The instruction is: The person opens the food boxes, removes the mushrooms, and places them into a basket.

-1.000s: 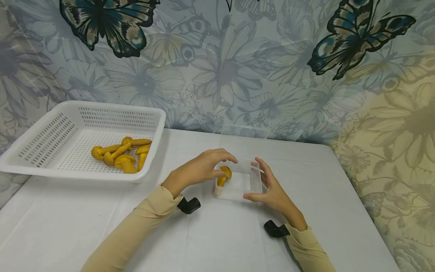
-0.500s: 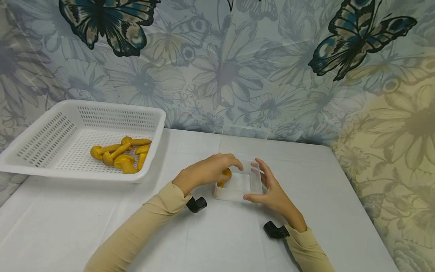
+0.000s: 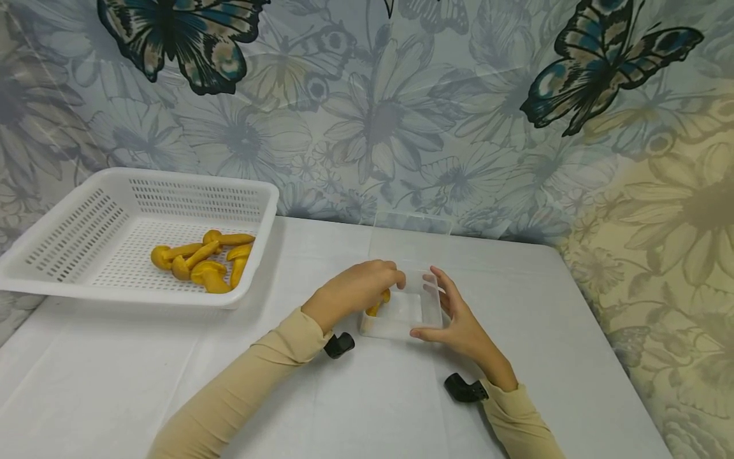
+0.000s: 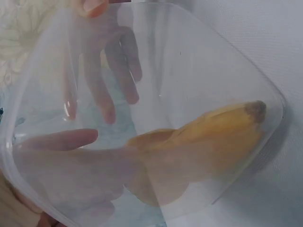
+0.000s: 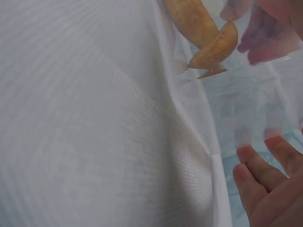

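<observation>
A clear plastic container [image 3: 406,326] stands on the table with one yellow-brown mushroom [image 4: 222,135] lying inside along its left side. My left hand [image 3: 358,285] reaches over the container's left wall, fingers bent down inside it. In the right wrist view its fingertips [image 5: 229,13] are right by the mushroom's cap; the hand partly covers the mushroom in the head view. My right hand [image 3: 459,319] holds the container's right side, thumb at the near corner and fingers [image 5: 258,172] along the outer wall.
A white perforated basket [image 3: 143,296] stands at the left with several mushrooms [image 3: 197,256] near its right end. The container's clear lid [image 3: 410,224] stands raised behind it toward the patterned backdrop [image 3: 378,127]. White cloth covers the table [image 3: 367,408].
My left hand has moved right and down over the mushroom in the container, its fingers bending inward. The mushroom's cap has become more hidden. My right hand stays at the container.
</observation>
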A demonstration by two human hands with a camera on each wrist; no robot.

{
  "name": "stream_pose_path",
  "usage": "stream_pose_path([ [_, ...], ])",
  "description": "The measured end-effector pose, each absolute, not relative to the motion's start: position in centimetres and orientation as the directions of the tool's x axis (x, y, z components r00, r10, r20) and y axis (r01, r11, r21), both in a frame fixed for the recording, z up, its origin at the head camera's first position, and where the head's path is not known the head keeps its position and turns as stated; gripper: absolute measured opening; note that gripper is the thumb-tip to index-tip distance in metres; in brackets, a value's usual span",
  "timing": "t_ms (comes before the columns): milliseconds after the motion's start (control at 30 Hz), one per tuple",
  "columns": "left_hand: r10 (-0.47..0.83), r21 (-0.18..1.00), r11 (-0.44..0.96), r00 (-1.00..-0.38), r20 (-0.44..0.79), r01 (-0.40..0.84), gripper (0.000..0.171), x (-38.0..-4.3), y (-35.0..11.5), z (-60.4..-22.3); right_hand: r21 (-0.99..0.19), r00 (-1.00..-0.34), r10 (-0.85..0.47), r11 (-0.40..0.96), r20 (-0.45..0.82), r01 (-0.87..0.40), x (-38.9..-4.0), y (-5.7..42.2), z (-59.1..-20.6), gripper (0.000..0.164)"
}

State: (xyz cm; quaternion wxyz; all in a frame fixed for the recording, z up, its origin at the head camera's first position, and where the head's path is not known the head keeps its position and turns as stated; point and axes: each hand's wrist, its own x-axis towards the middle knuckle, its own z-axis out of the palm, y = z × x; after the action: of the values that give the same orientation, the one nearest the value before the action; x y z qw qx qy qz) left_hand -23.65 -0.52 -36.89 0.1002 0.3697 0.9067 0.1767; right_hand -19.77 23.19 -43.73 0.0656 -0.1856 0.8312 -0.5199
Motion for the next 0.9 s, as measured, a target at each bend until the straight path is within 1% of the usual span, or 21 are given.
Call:
stream_pose_path([
  [167, 0.692, 0.339, 0.691, -0.720, -0.052, 0.639, 0.035, -23.47, -0.21, -36.77, -0.891, -0.923, -0.377, 0.387, 0.083, -0.238, -19.72, 23.18, -43.67, 0.113],
  [333, 0.696, 0.353, 0.677, -0.717, -0.023, 0.646, 0.040, -23.42, -0.48, -36.83, -0.886, -0.924, -0.373, 0.394, 0.090, -0.245, -19.71, 23.15, -43.66, 0.113],
  [533, 0.721, 0.377, 0.614, -0.687, 0.088, 0.693, 0.036, -23.66, -0.86, -37.20, -0.881, -0.924, -0.370, 0.400, 0.098, -0.254, -19.85, 23.24, -43.85, 0.112],
  [633, 0.718, 0.372, 0.598, -0.680, 0.144, 0.710, 0.034, -23.86, -0.96, -37.47, -0.881, -0.922, -0.374, 0.396, 0.103, -0.259, -19.89, 23.24, -43.95, 0.111],
  [700, 0.713, 0.364, 0.601, -0.683, 0.159, 0.712, 0.033, -23.92, -0.97, -37.54, -0.881, -0.921, -0.375, 0.394, 0.104, -0.260, -19.91, 23.24, -44.00, 0.111],
  [800, 0.705, 0.327, 0.636, -0.699, 0.120, 0.698, 0.032, -23.92, -0.74, -37.51, -0.882, -0.919, -0.379, 0.391, 0.106, -0.263, -19.94, 23.24, -44.02, 0.111],
  [900, 0.700, 0.276, 0.679, -0.713, 0.034, 0.680, 0.029, -23.66, -0.30, -37.26, -0.884, -0.920, -0.380, 0.390, 0.100, -0.257, -19.93, 23.24, -44.02, 0.112],
])
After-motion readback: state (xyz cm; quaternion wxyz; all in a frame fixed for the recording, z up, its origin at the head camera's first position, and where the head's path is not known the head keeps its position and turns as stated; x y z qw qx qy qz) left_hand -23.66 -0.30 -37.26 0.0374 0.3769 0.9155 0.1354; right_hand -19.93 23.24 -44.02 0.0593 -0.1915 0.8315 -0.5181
